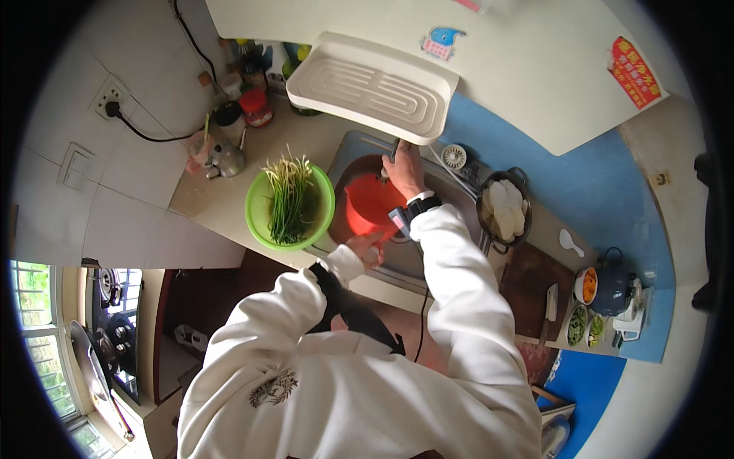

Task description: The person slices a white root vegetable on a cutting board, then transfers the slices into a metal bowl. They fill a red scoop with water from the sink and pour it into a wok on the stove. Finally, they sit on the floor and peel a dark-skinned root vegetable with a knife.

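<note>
A red plastic basin (367,201) sits in the stainless steel sink (459,221). My left hand (366,250) is at its near edge, fingers closed around that edge; a small pale patch by the fingers is too unclear to name. At the far side of the sink my right hand (406,169) grips the faucet (394,150), whose outlet is above the basin. Left of the sink stands a light green plastic basin (328,198), with a bunch of green scallions (289,206) in it, their pale root ends pointing away from me.
A beige drain tray (373,86) juts out above the faucet. To the right are a dark pot (484,229) of white pieces, a white spoon (570,242), a cleaver (551,304) on a brown board, vegetable bowls (586,285) and a dark kettle (612,287). A metal pot (226,159) and jars stand left.
</note>
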Demonstrator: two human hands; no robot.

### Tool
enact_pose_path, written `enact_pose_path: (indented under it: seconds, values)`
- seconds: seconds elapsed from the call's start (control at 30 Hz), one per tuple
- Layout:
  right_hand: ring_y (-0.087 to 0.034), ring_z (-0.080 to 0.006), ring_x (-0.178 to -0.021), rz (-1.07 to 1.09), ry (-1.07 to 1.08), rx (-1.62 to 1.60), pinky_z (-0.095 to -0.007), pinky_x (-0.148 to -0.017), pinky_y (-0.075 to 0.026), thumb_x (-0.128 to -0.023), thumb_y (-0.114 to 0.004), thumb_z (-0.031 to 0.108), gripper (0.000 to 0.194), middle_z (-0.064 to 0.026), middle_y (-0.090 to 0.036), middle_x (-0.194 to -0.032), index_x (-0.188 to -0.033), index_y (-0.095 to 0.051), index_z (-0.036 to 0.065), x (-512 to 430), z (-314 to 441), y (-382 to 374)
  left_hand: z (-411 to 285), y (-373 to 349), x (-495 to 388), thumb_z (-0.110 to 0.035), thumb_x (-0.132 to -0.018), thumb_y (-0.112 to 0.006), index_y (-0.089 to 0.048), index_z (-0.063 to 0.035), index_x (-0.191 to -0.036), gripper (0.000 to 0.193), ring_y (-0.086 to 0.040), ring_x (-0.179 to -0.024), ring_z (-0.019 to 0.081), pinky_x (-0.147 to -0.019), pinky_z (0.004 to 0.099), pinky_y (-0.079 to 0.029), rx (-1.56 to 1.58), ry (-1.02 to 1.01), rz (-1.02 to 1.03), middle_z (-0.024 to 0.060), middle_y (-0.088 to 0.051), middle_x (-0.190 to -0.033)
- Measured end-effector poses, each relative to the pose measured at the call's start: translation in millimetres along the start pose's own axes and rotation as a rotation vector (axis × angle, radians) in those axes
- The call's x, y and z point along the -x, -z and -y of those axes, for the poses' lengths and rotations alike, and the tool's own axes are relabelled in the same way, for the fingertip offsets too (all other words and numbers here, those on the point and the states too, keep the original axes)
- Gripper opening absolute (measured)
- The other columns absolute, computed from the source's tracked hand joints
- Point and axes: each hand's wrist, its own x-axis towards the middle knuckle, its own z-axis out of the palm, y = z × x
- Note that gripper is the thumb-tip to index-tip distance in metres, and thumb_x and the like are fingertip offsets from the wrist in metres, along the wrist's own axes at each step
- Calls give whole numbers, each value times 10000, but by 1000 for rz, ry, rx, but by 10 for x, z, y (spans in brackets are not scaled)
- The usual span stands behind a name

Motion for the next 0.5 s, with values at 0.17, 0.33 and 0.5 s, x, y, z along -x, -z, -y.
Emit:
enact_pose_path:
  seconds: [0.17, 0.33, 0.5]
  values:
    - [-596, -387, -1001, 184, 138, -152, -450, -860, -494, -820, -650, 110, 279, -224, -605, -1079, -1063, -597, -17, -85, -475, 223, -75, 141, -206, -148, -919, -651, -518, -128, -1023, 171, -562, -608, 185, -494, 310, -481, -139, -170, 50, 57, -561, -762]
    - [-671, -297, -883, 129, -126, -177, -390, -779, -532, -748, -791, 174, 465, -159, -691, -1005, -1174, -651, 54, -327, -789, 500, -70, 404, -326, -116, -883, -639, -503, -141, -1033, 204, -545, -595, 181, -488, 312, -466, -786, -496, 166, 59, -550, -785]
    - [-689, -239, -835, 153, -138, -169, -340, -759, -540, -803, -740, 134, 353, -114, -721, -988, -1141, -665, 66, -180, -707, 869, -111, 332, -245, -34, -841, -612, -510, -99, -975, 181, -529, -594, 157, -469, 279, -434, -1041, -478, 199, 58, -522, -765]
